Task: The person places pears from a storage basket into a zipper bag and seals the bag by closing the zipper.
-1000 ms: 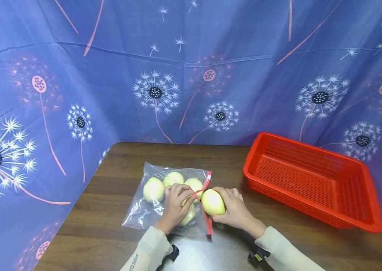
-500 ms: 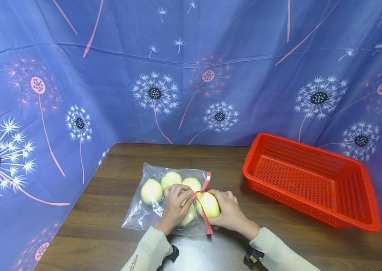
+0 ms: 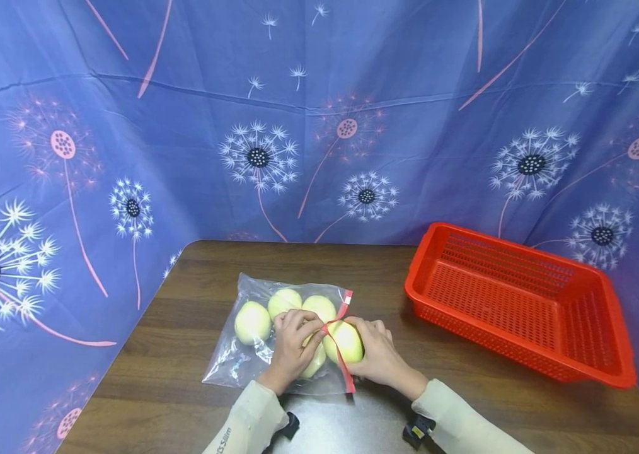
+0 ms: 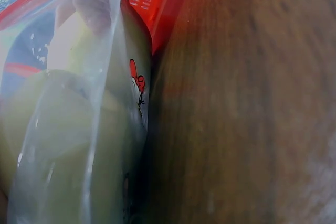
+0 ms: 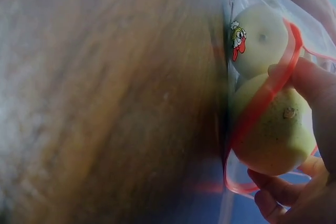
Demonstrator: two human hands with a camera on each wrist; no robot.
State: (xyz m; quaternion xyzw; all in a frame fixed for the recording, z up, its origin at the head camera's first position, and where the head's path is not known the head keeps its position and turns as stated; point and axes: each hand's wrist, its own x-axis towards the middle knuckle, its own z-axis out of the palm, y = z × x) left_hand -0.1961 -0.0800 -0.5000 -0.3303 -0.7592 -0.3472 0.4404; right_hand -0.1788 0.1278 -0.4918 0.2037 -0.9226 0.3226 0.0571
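Right hand curls round one pale-green fruit.

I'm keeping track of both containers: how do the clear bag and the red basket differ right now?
Look: the bag is see-through with red trim at its mouth; the basket is red all over, with perforated walls.
Pose: the bag lies flat, mouth sideways; the basket stands upright, opening upward.
Contact: the left hand holds the bag near its mouth; neither hand touches the basket.
Shared: both rest on the wooden table.
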